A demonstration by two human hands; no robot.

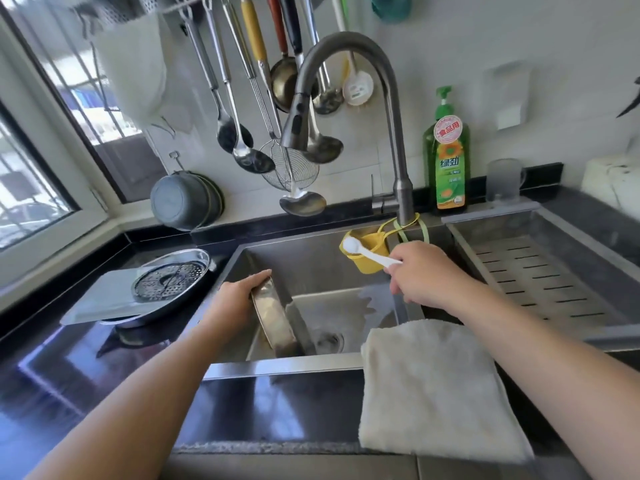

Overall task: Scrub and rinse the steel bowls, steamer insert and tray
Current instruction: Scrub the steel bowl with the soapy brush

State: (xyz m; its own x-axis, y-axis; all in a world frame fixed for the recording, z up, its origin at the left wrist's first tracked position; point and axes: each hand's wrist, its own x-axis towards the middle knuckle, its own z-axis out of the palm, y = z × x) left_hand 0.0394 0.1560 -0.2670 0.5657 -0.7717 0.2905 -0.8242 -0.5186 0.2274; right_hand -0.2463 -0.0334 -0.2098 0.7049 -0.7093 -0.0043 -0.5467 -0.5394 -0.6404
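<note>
Head view: left hand (pixel 235 299) grips a steel bowl (pixel 277 320) tilted on edge in the sink (pixel 311 258). Right hand (pixel 424 271) pinches a white spoon (pixel 367 252) over a yellow cup (pixel 365 251).

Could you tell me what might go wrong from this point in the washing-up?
The left hand holds the bowl on edge in the sink by its rim alone; if wet, it could slip and clatter down. The spoon in the right hand carries white powder that could spill before reaching the bowl. The cloth draped over the sink's front edge might get knocked in.
</note>
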